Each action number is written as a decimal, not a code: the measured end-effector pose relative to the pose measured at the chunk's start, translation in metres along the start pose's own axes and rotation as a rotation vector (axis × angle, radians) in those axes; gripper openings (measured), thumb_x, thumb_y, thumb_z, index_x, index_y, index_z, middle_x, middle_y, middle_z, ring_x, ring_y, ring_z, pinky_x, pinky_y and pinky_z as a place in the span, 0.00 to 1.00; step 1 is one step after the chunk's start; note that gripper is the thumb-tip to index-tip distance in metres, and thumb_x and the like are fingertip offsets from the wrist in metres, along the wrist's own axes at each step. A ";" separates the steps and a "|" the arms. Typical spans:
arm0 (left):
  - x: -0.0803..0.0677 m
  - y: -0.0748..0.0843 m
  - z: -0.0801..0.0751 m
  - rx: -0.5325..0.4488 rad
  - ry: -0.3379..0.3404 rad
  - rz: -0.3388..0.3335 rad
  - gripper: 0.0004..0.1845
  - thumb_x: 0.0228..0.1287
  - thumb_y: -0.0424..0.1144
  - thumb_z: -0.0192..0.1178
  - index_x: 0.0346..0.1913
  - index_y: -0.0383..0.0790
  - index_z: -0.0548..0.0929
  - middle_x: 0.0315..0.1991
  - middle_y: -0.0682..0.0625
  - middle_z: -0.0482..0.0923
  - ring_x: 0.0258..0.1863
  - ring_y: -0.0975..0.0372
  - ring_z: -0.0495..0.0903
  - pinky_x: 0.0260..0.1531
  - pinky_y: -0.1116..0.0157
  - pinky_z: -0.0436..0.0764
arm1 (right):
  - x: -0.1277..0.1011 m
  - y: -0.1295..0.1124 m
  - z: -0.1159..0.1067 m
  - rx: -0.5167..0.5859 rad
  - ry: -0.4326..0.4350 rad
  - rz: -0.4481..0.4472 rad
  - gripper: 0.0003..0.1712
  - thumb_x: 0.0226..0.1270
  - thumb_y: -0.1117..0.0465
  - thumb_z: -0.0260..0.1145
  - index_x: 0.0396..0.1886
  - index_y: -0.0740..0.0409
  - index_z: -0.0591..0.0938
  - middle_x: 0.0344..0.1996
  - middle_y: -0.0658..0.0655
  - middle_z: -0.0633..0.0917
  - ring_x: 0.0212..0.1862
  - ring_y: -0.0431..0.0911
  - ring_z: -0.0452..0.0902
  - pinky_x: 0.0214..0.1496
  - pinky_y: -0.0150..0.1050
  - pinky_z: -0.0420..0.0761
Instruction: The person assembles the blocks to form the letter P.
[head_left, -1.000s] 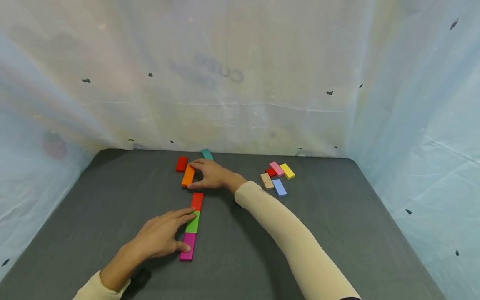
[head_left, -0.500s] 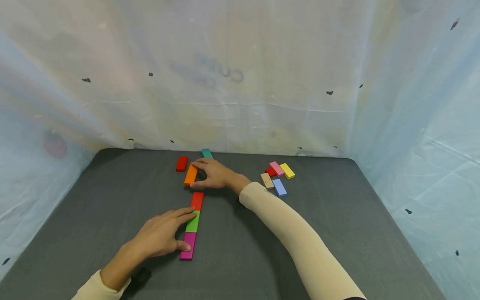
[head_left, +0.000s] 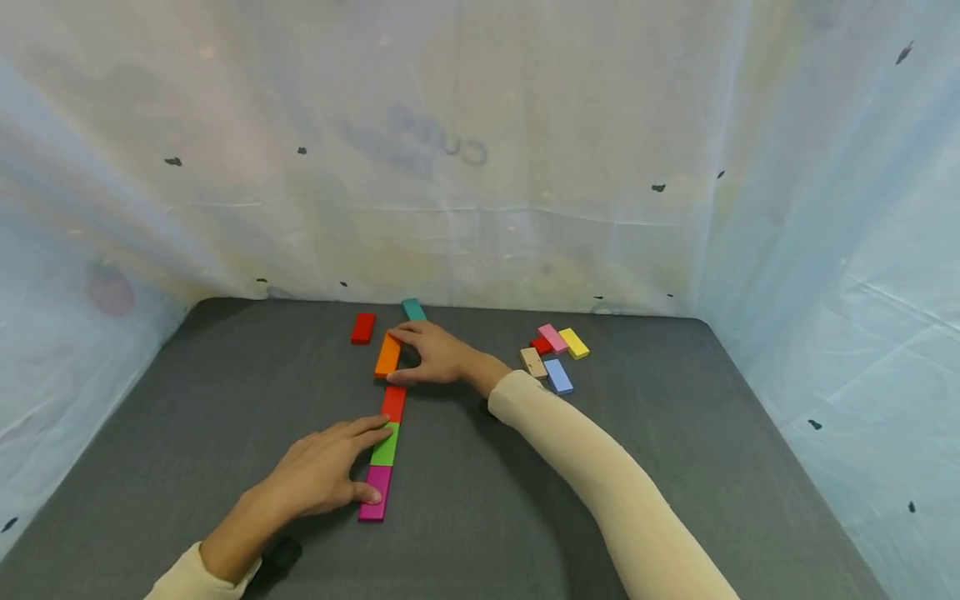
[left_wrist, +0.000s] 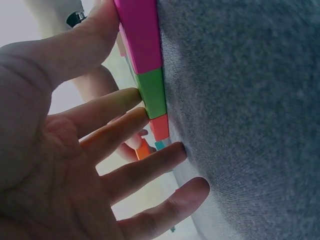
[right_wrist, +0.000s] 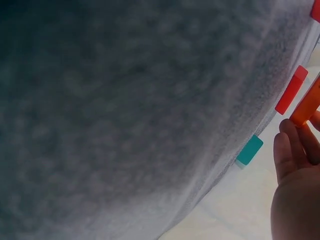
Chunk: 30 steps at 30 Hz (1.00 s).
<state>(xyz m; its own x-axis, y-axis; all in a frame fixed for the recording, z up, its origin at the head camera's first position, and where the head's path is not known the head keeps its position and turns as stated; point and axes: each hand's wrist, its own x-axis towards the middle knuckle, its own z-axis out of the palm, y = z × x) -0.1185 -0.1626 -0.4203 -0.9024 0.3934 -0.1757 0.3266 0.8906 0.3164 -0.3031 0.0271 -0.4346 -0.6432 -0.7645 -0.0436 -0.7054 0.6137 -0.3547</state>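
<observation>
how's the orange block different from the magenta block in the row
The orange block lies far from the person, past the red end of the row, slightly askew; the magenta block is the row's near end, butted against the green block. The right hand pinches the orange block at both ends; the left hand only rests its thumb against the magenta block. Both are flat, similar-sized rectangular blocks on the grey table.

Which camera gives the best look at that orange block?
The head view: the whole orange block shows beside the right hand. The right wrist view catches only its end at the frame edge; the left wrist view shows a small, distant piece.
</observation>
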 end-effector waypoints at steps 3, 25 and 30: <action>-0.001 -0.001 0.001 0.000 0.003 0.003 0.48 0.38 0.63 0.72 0.68 0.56 0.70 0.71 0.56 0.64 0.65 0.49 0.69 0.53 0.39 0.71 | -0.004 0.001 0.001 0.014 0.003 -0.004 0.49 0.60 0.30 0.58 0.75 0.47 0.57 0.73 0.52 0.60 0.73 0.49 0.57 0.73 0.49 0.62; 0.001 0.000 0.001 0.014 0.007 0.010 0.46 0.40 0.60 0.73 0.67 0.54 0.70 0.70 0.55 0.64 0.65 0.50 0.70 0.52 0.41 0.73 | -0.017 0.005 0.003 0.020 -0.010 0.019 0.48 0.60 0.31 0.58 0.75 0.45 0.56 0.73 0.51 0.59 0.73 0.48 0.55 0.73 0.48 0.62; 0.001 0.000 0.001 0.018 0.007 0.009 0.46 0.40 0.61 0.72 0.67 0.55 0.70 0.70 0.55 0.64 0.65 0.50 0.70 0.52 0.41 0.72 | -0.017 0.006 0.003 0.023 -0.017 0.018 0.49 0.60 0.31 0.59 0.75 0.46 0.56 0.74 0.52 0.58 0.73 0.49 0.55 0.73 0.49 0.62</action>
<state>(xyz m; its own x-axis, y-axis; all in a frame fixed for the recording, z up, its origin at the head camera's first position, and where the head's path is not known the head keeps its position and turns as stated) -0.1190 -0.1616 -0.4213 -0.9014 0.3999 -0.1662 0.3399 0.8910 0.3009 -0.2958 0.0429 -0.4385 -0.6505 -0.7566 -0.0662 -0.6865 0.6231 -0.3749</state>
